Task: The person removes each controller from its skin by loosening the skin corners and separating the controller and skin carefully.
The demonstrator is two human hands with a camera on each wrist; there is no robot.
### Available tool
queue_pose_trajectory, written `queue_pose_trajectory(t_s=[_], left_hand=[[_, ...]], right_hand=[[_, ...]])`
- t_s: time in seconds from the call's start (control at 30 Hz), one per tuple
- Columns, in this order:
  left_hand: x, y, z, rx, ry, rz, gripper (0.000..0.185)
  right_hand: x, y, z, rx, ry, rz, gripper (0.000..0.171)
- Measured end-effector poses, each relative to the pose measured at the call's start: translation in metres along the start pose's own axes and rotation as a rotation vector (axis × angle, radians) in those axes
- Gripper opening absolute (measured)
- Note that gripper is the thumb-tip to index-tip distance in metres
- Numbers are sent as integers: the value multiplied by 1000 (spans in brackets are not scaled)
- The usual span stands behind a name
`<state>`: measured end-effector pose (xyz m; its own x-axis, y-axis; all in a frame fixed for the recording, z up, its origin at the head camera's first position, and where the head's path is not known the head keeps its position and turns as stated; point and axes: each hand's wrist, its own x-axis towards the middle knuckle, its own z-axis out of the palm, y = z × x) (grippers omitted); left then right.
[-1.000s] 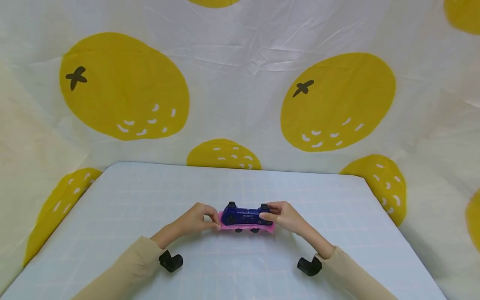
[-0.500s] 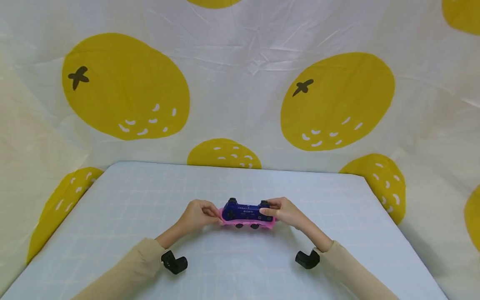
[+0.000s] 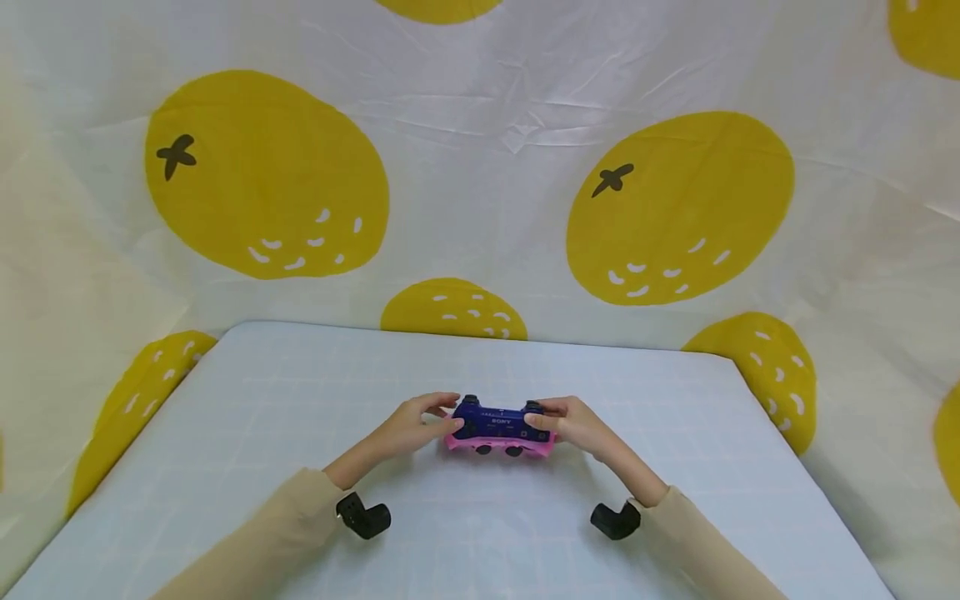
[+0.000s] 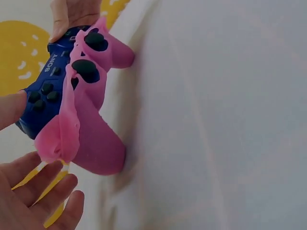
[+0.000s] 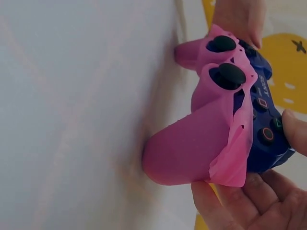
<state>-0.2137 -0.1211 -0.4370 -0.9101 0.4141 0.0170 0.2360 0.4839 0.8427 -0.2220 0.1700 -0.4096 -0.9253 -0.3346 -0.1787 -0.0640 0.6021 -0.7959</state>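
A dark blue Sony game controller (image 3: 495,423) sits partly in a pink silicone cover (image 3: 501,444). The cover wraps the grips and the area around the thumbsticks, while its edge is bunched up below the blue button face. My right hand (image 3: 573,425) grips the controller's right end, thumb on the face buttons and fingers behind, as the right wrist view shows. At the left end is my left hand (image 3: 412,427), its thumb on the face beside the direction buttons. In the left wrist view its lower fingers (image 4: 41,191) lie near the cover's loose corner (image 4: 57,139).
A pale table (image 3: 480,533) with a faint grid spreads beneath the hands. Behind it hangs a white cloth (image 3: 480,208) printed with large yellow fruit. Black wrist cameras sit at both sleeves, the left camera (image 3: 363,517) and the right camera (image 3: 617,521).
My left hand has left the cover's lower left edge and moved up, its thumb now on the controller's face. My right hand keeps its grip. The controller has risen slightly in view.
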Motion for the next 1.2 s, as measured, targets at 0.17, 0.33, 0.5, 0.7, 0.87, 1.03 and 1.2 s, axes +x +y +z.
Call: queue_pose_trajectory(t_s=[0.17,0.33,0.5,0.7,0.87,1.03,1.2], left_hand=[[14,4,14,-28,15,-27,53],[19,7,17,-33,63,-61,52],[19,8,13,-71,36,-48,57],[18,4,14,-111,72,-46,56],[16,1,20,-150,59,-45,58],[16,2,21,-148,91,-57,57],[18,2,17,-134,108,-92,58]], right_hand=[[3,1,-4,29,-15,16,65],[7,3,-6,3,5,-4,63],[0,1,-11,-153,19,-60,58],[-4,5,-20,-210,15,-193,46],[-10,19,-27,-175,-38,-307,39],[-12,25,-31,-141,-7,-349,36],[-15,25,-27,-101,59,-326,34]])
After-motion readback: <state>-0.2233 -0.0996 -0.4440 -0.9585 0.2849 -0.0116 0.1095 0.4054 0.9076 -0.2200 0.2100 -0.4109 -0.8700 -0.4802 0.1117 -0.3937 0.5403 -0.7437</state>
